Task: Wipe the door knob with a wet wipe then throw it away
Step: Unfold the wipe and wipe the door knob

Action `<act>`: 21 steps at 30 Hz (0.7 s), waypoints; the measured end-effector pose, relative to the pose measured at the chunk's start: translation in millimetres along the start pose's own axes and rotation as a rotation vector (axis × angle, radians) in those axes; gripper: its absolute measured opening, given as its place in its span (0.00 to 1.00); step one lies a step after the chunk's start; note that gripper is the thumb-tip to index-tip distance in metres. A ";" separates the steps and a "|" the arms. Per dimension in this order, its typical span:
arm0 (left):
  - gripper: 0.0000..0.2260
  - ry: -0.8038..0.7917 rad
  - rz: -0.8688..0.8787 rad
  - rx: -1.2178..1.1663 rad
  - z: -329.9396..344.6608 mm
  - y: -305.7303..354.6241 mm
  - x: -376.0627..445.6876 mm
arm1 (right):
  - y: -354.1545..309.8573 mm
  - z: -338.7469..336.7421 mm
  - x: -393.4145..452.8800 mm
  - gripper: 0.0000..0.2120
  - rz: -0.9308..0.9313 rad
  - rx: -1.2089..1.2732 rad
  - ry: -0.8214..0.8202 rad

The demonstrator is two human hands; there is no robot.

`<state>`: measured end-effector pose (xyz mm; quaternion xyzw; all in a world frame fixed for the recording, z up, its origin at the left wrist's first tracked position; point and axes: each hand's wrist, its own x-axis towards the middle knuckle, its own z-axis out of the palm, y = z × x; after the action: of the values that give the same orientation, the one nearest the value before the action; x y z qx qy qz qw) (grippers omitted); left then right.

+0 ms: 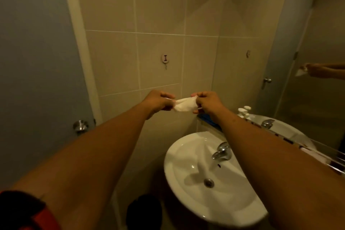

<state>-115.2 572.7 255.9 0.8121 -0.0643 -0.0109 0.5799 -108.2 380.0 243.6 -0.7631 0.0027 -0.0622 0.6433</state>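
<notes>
Head view | wet wipe (pixel 183 106) held stretched between left hand (pixel 158 103) and right hand (pixel 209 104), both grips pinched on it | door knob (pixel 80 126) well apart, lower left

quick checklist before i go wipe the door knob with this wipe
1. Wet wipe held: ok, stretched between left hand and right hand.
2. Wipe unfolded: not ok, it is bunched.
3. Door knob in view: ok, low on the door at left.
4. Path to knob: ok, nothing in front of it.
5. Wipe wetness: cannot tell.
6. Bin for disposal: cannot tell; a dark shape sits below the sink.
</notes>
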 end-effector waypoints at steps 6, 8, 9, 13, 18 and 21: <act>0.15 0.095 -0.061 0.417 -62.1 -23.6 -45.9 | -19.6 61.6 -24.9 0.15 0.007 0.122 -0.082; 0.19 0.147 -0.107 0.407 -81.1 -32.4 -56.6 | -25.4 79.9 -30.9 0.15 0.024 0.150 -0.108; 0.20 0.164 -0.134 0.375 -90.4 -37.1 -61.0 | -27.3 88.4 -32.7 0.15 0.039 0.168 -0.123; 0.24 0.220 -0.183 0.179 -126.9 -52.4 -79.1 | -31.4 120.9 -34.9 0.11 0.094 0.247 -0.224; 0.18 0.307 -0.192 -0.026 -157.4 -65.6 -99.6 | -30.9 167.2 -30.4 0.11 0.036 0.171 -0.352; 0.17 0.380 -0.174 -0.029 -173.4 -73.6 -101.8 | -25.3 198.1 -19.3 0.13 0.000 0.040 -0.355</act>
<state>-193.4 771.2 237.4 0.7936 0.1166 0.0913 0.5901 -109.8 580.3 234.0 -0.7491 -0.1124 0.0735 0.6487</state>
